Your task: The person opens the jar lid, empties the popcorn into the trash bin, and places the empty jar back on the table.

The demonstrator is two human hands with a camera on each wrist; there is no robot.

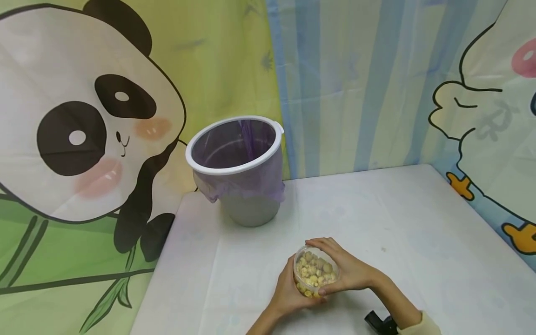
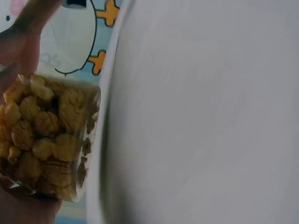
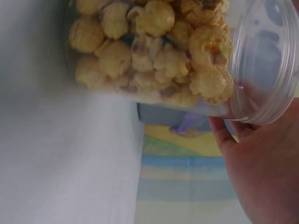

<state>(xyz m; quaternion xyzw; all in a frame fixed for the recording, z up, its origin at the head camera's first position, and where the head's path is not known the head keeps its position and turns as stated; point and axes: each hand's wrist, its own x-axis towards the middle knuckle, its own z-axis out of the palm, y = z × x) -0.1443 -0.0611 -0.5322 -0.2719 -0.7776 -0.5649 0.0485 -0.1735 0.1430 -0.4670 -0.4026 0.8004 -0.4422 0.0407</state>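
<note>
Both hands are around a clear round plastic jar (image 1: 316,272) of popcorn, tilted toward the head camera above the near part of the table. My left hand (image 1: 289,291) grips the jar's body from the left and below. From the right, my right hand (image 1: 353,270) holds the upper rim, thumb in front and fingers across the far side. Golden popcorn balls show through the wall of the jar (image 2: 44,135) in the left wrist view. In the right wrist view, popcorn (image 3: 159,56) lies below the clear ridged top. Whether a lid covers it, I cannot tell.
A grey bin (image 1: 251,211) with a white rim and purple liner stands at the table's back left. The white table (image 1: 389,223) meets patterned curtains (image 1: 347,83) behind. A black device (image 1: 380,322) is by the right forearm.
</note>
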